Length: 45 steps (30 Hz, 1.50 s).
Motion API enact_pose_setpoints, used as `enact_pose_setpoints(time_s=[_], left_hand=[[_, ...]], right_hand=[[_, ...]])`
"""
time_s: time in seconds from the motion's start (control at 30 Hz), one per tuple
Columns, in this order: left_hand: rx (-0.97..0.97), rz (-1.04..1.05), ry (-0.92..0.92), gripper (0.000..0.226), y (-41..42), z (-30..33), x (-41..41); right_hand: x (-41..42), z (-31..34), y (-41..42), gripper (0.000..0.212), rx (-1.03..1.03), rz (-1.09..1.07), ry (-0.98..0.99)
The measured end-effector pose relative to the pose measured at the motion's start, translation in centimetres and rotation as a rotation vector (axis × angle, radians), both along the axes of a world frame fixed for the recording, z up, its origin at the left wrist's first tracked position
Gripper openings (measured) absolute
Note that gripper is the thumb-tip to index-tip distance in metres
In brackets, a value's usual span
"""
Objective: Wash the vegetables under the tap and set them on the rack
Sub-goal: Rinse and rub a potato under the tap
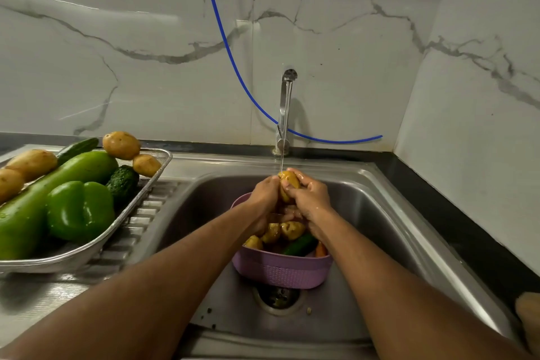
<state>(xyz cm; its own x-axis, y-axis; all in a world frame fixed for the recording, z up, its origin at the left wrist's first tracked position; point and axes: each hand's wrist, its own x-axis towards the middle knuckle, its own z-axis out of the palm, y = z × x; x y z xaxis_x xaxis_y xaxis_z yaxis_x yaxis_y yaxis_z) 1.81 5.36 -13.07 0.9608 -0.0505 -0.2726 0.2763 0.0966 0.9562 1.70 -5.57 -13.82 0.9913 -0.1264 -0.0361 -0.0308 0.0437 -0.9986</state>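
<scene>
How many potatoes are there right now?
8: four on the rack, one in both hands under the tap, three in the purple basket; more may be hidden.

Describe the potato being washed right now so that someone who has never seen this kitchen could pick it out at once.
Start at the steel sink and follow the thin stream falling from the tap. Right under it, above the purple basket, is a yellow potato in the grip of the left hand and right hand. The other potatoes lie in the basket or on the rack; only this one is held.
</scene>
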Motion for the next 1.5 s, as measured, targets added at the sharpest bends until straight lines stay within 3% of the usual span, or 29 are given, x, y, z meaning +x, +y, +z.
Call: enact_pose_setpoints(time_s=[0.1,0.33,0.43,0.53,0.63,0.83,1.0,1.2,1.37,1.5], left_hand=[[0.059,-0.034,-0.056,0.037,-0.1,-0.1,-0.1],[0.08,0.165,-0.059,0.039,0.3,-0.2,0.6],[0.136,0.167,-0.095,0.043,0.3,-0.7,0.8],[0.239,0.177,-0.247,0.053,-0.3,-1.4,0.6],[0.321,0.216,-0.328,0.056,-0.7,-2.1,0.6],[0.483,0.278,-0.464,0.051,-0.2,-2.1,0.2],[0.605,0.295,-0.532,0.048,0.0,-1.9,0.4],[0.53,0.309,-0.437,0.05,0.4,-1.9,1.0],[0.493,0.331,-0.469,0.048,0.0,-1.5,0.6],[0.48,0.324,-0.53,0.045,-0.1,-1.5,0.2]], right_hand=[[0.1,-0.2,0.0,0.049,0.052,-0.013,0.05],[0.1,0.6,0.3,0.047,0.002,0.071,0.051],[-0.1,0.3,0.2,0.04,-0.114,0.046,0.03],[0.0,-0.2,1.0,0.029,-0.305,-0.066,-0.075],[0.4,-0.3,2.1,0.027,-0.364,-0.168,-0.111],[1.1,-0.3,2.7,0.022,-0.175,-0.228,0.008],[0.7,1.0,2.0,0.024,-0.053,-0.095,0.159],[0.0,1.0,2.3,0.018,0.008,-0.031,0.119],[0.1,1.5,3.0,0.025,-0.035,-0.18,0.117],[0.0,1.7,3.2,0.028,0.049,-0.237,0.154]])
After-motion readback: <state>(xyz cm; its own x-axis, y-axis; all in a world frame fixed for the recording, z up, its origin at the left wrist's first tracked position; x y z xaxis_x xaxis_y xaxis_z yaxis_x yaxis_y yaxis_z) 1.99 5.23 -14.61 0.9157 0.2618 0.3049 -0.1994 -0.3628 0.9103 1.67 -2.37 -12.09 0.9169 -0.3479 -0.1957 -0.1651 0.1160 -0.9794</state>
